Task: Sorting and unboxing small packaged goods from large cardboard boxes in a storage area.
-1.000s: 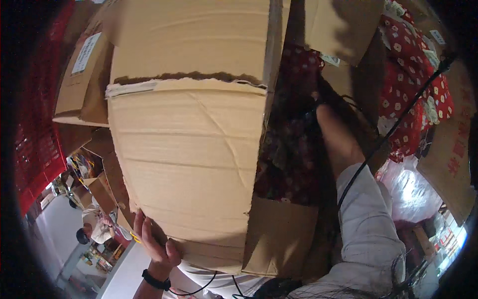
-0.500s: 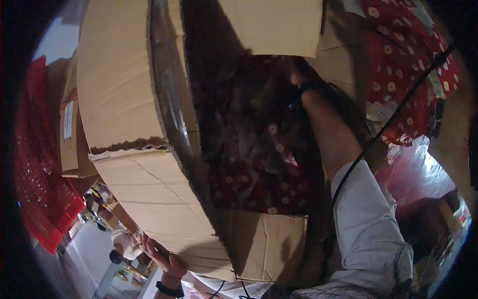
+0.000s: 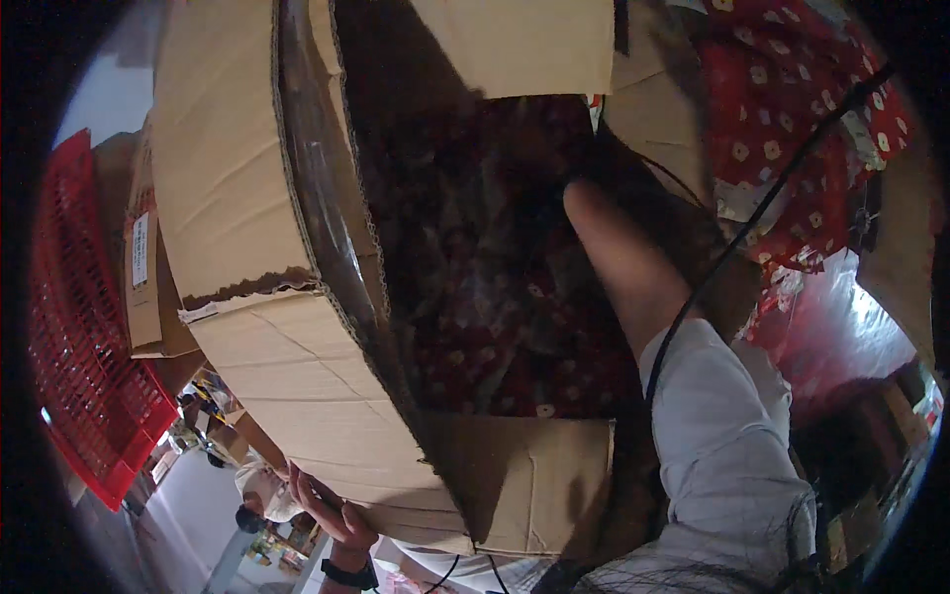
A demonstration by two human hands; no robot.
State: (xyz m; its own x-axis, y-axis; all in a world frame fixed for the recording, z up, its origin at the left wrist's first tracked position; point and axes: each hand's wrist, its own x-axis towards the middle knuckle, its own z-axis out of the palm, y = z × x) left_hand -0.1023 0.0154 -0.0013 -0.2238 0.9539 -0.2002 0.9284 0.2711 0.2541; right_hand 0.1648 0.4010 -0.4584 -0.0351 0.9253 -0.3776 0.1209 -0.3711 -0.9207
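Note:
A large open cardboard box point(image 3: 297, 381) fills the middle, its flaps spread and one side torn along a fold. In its shadowed inside lies red material with pale flower shapes point(image 3: 515, 371). My right arm, in a pale sleeve, reaches deep into the box; my right hand point(image 3: 569, 178) is lost in the dark, so its fingers and anything in them are hidden. Against the outer side of the box at the near left rests my left hand point(image 3: 332, 510), fingers stretched out and apart, a dark band at its wrist.
At the left stands a red plastic basket point(image 3: 84, 366) beside another cardboard box point(image 3: 148, 277). More red flowered sheeting point(image 3: 772, 119) lies at the far right. A black cable point(image 3: 752, 213) crosses over my right arm. Farther off at lower left is another person point(image 3: 262, 495).
My right hand has sunk deeper into the shadow, and its wrist has shifted left. The view has moved slightly. My left hand stays against the box.

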